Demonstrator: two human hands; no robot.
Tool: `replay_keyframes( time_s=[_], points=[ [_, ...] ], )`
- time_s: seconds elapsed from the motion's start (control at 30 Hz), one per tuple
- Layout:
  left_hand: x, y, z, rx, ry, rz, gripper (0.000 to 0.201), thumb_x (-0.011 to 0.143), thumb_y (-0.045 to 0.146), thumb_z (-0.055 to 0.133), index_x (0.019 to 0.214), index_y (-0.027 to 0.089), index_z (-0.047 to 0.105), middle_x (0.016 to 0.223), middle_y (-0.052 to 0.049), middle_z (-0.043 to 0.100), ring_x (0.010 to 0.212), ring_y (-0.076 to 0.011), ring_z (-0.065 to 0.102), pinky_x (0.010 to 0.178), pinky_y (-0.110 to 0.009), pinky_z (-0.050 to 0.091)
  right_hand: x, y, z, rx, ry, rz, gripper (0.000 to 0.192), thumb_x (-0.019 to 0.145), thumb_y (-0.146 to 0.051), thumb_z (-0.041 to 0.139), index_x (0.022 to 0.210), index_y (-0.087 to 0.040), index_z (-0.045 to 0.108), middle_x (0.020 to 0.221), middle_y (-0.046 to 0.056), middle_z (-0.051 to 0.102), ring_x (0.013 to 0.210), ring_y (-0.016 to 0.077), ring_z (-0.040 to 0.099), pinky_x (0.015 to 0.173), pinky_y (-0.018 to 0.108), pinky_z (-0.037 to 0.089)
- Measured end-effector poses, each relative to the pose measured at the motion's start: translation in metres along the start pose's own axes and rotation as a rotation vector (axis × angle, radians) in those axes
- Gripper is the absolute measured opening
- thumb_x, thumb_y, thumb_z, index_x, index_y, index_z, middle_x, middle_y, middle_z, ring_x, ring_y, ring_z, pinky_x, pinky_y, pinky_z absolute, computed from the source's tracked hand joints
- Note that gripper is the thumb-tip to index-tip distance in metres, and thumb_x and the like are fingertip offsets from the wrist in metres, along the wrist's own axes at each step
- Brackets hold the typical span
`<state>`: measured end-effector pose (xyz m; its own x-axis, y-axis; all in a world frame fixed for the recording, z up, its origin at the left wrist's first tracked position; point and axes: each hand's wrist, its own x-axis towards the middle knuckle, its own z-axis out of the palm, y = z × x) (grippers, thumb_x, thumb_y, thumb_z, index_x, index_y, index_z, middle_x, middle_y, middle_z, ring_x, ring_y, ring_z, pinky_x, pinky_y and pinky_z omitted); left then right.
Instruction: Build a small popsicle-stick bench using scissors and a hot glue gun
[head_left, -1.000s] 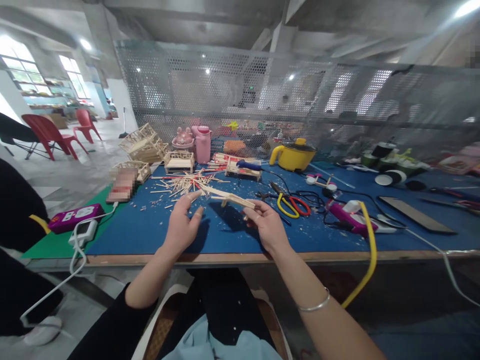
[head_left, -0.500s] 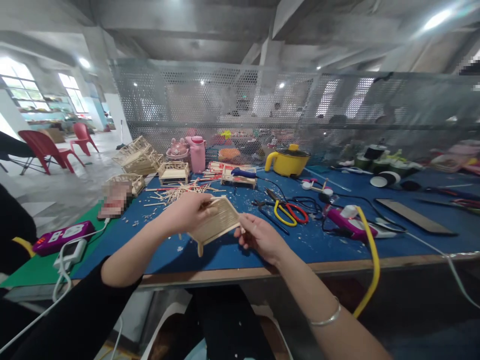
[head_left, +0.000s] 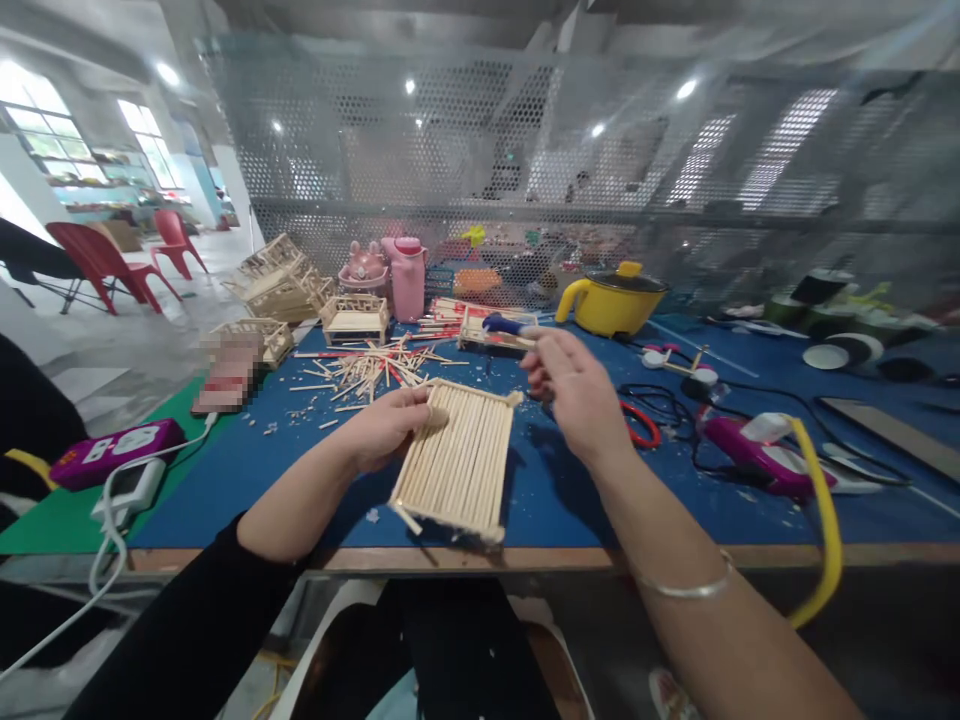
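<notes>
My left hand [head_left: 390, 425] grips the near-left edge of a flat panel of glued wooden sticks [head_left: 461, 465]. The panel is held tilted just above the blue table top [head_left: 300, 470], close to the front edge. My right hand [head_left: 574, 395] is off the panel and raised over the table to its right, fingers loosely curled with nothing visible in them. Its fingertips are near a blue-handled tool [head_left: 499, 323] lying farther back. A loose pile of sticks [head_left: 371, 365] lies behind my left hand.
Red-handled scissors [head_left: 639, 428] lie partly hidden behind my right hand. A purple glue gun [head_left: 750, 455] with a yellow hose [head_left: 821, 520] lies at right, a yellow pot [head_left: 611, 300] and pink jug [head_left: 409, 275] at the back. Small stick models [head_left: 352, 318] stand back left. A person in black [head_left: 22, 420] sits at left.
The panel was held in both hands and turned. Now only my left hand holds it, flat side up, and my right hand has let go and lifted toward the back.
</notes>
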<state>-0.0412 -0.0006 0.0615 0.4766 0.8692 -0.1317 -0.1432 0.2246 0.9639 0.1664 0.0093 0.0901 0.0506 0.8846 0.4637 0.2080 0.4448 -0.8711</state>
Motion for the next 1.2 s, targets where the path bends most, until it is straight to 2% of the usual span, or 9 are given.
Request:
replay_keyframes(
  time_s=[0.07,0.13,0.2,0.3,0.4,0.5,0.67,1.0,1.2],
  points=[
    [0.003,-0.003,0.001,-0.137,0.135,0.040,0.029,0.067,0.017,0.066,0.096,0.014,0.063,0.085,-0.007,0.070,0.069,-0.0160,0.066,0.066,-0.028,0.053,-0.015,0.005,-0.002,0.107,0.230,-0.012,0.027,0.085,-0.043,0.050,0.102,-0.023,0.059,0.079,-0.001,0.056,0.064,0.0091,0.050,0.058,0.021,0.042],
    [0.006,-0.005,0.001,-0.249,0.289,0.083,0.025,0.072,0.013,0.059,0.097,0.013,0.062,0.087,-0.008,0.071,0.069,-0.0161,0.067,0.063,-0.027,0.055,-0.036,0.009,-0.001,0.187,0.354,-0.031,0.020,0.085,-0.039,0.051,0.097,-0.024,0.058,0.079,-0.002,0.055,0.066,0.0090,0.051,0.060,0.021,0.043],
    [0.009,-0.006,0.001,-0.346,0.404,0.109,0.021,0.076,0.010,0.054,0.095,0.010,0.063,0.080,-0.008,0.070,0.062,-0.0146,0.066,0.055,-0.024,0.055,-0.060,0.012,0.005,0.219,0.351,0.011,0.013,0.083,-0.034,0.055,0.090,-0.023,0.057,0.075,-0.003,0.054,0.063,0.0087,0.051,0.059,0.021,0.043],
    [0.012,-0.010,0.002,-0.436,0.497,0.152,0.019,0.077,0.008,0.053,0.093,0.009,0.062,0.072,-0.007,0.069,0.055,-0.0124,0.064,0.048,-0.020,0.053,-0.089,0.013,0.023,0.157,0.142,0.164,0.018,0.074,-0.029,0.066,0.089,-0.021,0.058,0.071,-0.002,0.056,0.063,0.0101,0.054,0.059,0.022,0.045],
    [0.014,-0.013,0.003,-0.478,0.526,0.179,0.019,0.078,0.006,0.053,0.095,0.008,0.062,0.072,-0.007,0.070,0.054,-0.0116,0.064,0.048,-0.018,0.053,-0.103,0.011,0.042,0.161,0.052,0.208,0.028,0.071,-0.029,0.069,0.096,-0.020,0.062,0.074,0.000,0.062,0.068,0.0117,0.059,0.067,0.025,0.049],
    [0.014,-0.015,0.006,-0.483,0.553,0.178,0.021,0.077,0.005,0.053,0.095,0.009,0.062,0.079,-0.007,0.071,0.058,-0.0119,0.066,0.052,-0.020,0.055,-0.101,0.011,0.052,0.228,0.039,0.253,0.036,0.072,-0.033,0.069,0.105,-0.019,0.063,0.071,0.000,0.064,0.063,0.0111,0.059,0.061,0.025,0.049],
    [0.011,-0.013,0.013,-0.423,0.603,0.173,0.022,0.076,0.004,0.055,0.094,0.013,0.062,0.084,-0.006,0.071,0.061,-0.0110,0.066,0.052,-0.019,0.054,-0.093,0.012,0.053,0.243,0.005,0.303,0.033,0.074,-0.039,0.067,0.098,-0.016,0.066,0.066,0.002,0.066,0.054,0.0101,0.059,0.048,0.021,0.046],
    [0.010,-0.017,0.011,-0.254,0.572,0.216,0.032,0.069,0.013,0.062,0.099,0.019,0.055,0.089,-0.002,0.068,0.066,-0.0107,0.065,0.052,-0.018,0.052,-0.089,0.009,0.053,0.174,-0.058,0.279,0.028,0.073,-0.038,0.067,0.091,-0.017,0.064,0.061,0.000,0.063,0.054,0.0118,0.059,0.051,0.024,0.050],
    [0.009,-0.022,0.006,-0.180,0.532,0.269,0.037,0.066,0.021,0.066,0.102,0.020,0.056,0.098,-0.005,0.067,0.074,-0.0155,0.065,0.056,-0.024,0.053,-0.101,0.010,0.042,-0.068,0.050,0.008,0.019,0.083,-0.032,0.058,0.099,-0.021,0.061,0.070,0.001,0.064,0.060,0.0127,0.060,0.060,0.027,0.051]
  ],
)
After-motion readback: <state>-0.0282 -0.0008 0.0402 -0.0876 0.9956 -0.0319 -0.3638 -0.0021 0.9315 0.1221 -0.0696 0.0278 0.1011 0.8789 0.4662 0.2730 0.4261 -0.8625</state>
